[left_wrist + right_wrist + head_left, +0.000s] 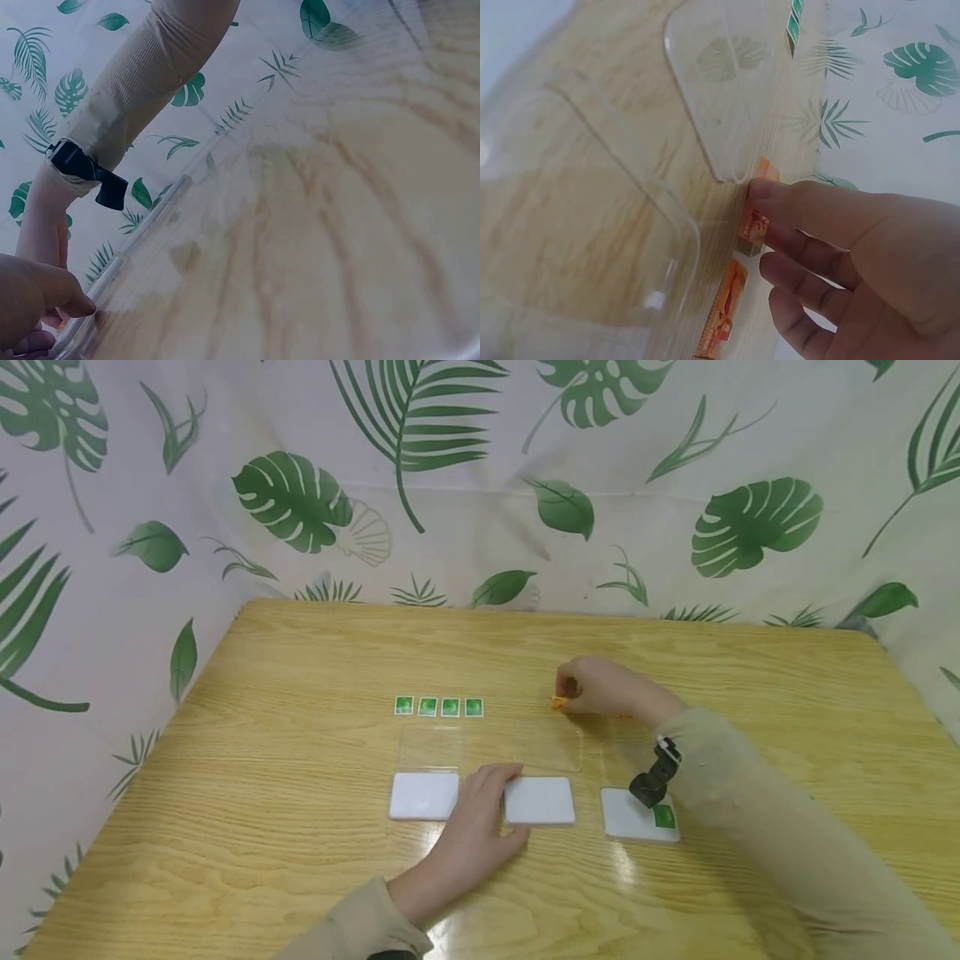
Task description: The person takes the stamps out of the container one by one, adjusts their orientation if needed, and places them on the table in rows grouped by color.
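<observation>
My right hand [600, 685] reaches to the back of the table and pinches a small orange printed stamp [752, 225] between thumb and forefinger, close over the wood. Another orange stamp [724, 309] lies beside it. My left hand [476, 814] rests at the left end of the middle white card [538, 801], its forefinger along the top edge and thumb by the bottom edge. In the left wrist view its thumb [79, 301] is at the rim of a clear plastic piece. A right-hand white card [626, 814] bears a green stamp [664, 816] near its lower right corner.
Another white card [423, 796] lies left of the middle one. Clear plastic covers [431, 747] lie just behind the cards. Several green stamps [450, 707] stand in a row farther back. A leaf-patterned cloth [465, 527] hangs behind the wooden table [285, 760].
</observation>
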Demonstrator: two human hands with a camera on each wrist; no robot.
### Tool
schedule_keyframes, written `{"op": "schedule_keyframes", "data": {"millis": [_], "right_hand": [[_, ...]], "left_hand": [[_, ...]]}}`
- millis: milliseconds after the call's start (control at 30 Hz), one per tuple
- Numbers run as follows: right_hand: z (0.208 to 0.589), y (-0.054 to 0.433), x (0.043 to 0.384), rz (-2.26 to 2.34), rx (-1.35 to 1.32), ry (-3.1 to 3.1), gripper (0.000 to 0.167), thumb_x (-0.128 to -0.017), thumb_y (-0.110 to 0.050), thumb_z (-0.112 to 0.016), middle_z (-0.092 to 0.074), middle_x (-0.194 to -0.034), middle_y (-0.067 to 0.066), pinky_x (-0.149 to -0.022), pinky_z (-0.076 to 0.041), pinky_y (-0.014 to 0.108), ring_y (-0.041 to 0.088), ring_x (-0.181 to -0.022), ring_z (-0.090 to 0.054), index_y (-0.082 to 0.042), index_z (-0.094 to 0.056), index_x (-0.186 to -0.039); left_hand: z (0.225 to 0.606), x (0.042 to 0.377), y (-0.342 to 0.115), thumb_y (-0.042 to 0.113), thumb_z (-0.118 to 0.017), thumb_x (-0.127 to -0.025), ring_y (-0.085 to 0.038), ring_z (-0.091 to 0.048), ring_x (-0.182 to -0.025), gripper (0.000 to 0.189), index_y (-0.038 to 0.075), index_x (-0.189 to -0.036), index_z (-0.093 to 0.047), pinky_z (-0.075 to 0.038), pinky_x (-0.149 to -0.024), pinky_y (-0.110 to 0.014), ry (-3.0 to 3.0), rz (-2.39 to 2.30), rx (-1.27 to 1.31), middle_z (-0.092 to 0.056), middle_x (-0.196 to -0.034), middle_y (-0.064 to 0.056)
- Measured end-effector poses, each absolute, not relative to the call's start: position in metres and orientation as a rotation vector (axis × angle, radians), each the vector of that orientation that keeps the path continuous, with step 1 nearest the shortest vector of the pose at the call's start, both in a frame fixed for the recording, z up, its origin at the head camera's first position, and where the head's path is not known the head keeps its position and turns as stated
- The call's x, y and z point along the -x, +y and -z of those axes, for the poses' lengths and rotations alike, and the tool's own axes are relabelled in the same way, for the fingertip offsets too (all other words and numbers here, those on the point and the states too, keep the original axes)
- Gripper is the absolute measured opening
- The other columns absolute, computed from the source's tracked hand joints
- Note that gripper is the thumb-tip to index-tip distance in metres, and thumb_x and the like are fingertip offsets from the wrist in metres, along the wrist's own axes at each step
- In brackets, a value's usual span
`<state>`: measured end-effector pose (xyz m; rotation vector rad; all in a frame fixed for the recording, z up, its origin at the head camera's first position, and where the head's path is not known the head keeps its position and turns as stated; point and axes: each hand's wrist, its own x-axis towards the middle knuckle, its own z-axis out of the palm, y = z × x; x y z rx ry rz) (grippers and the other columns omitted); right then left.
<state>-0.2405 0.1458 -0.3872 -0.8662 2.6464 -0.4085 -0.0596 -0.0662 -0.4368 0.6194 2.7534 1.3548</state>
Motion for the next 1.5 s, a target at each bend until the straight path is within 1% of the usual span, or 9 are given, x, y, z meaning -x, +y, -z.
{"op": "schedule_keyframes", "data": {"millis": [367, 700, 1267, 1500], "right_hand": [[0.387, 0.147, 0.239, 0.48, 0.845, 2.649, 0.013, -0.081, -0.007, -0.074, -0.061, -0.082, 0.005, -0.071, -0.049, 0.036, 0.02, -0.076, -0.054, -0.004, -0.063, -0.086], [0.385, 0.147, 0.237, 0.487, 0.826, 2.631, 0.009, -0.084, -0.009, -0.072, -0.06, -0.079, 0.003, -0.067, -0.046, 0.031, 0.018, -0.073, -0.052, -0.007, -0.063, -0.083], [0.386, 0.149, 0.233, 0.497, 0.885, 2.635, 0.006, -0.083, -0.007, -0.072, -0.061, -0.078, 0.001, -0.067, -0.047, 0.032, 0.016, -0.072, -0.053, -0.006, -0.065, -0.082], [0.374, 0.152, 0.227, 0.506, 0.86, 2.625, 0.006, -0.085, -0.01, -0.071, -0.06, -0.079, 0.001, -0.067, -0.046, 0.032, 0.017, -0.073, -0.052, -0.008, -0.066, -0.084]], "left_hand": [[0.438, 0.06, -0.067, 0.007, -0.073, -0.079, -0.025, -0.046, -0.116, 0.063, 0.001, -0.135, -0.044, -0.042, -0.099, -0.037, 2.766, -1.353, -0.631, -0.049, -0.129, -0.012], [0.438, 0.06, -0.068, 0.007, -0.072, -0.08, -0.024, -0.046, -0.114, 0.062, 0.001, -0.135, -0.043, -0.043, -0.096, -0.036, 2.753, -1.355, -0.641, -0.049, -0.129, -0.011], [0.44, 0.061, -0.068, 0.008, -0.073, -0.08, -0.023, -0.046, -0.115, 0.062, 0.001, -0.135, -0.043, -0.043, -0.096, -0.035, 2.765, -1.351, -0.637, -0.05, -0.128, -0.01], [0.439, 0.061, -0.067, 0.007, -0.073, -0.079, -0.024, -0.046, -0.115, 0.063, 0.001, -0.135, -0.044, -0.043, -0.097, -0.035, 2.76, -1.354, -0.63, -0.05, -0.129, -0.01]]}}
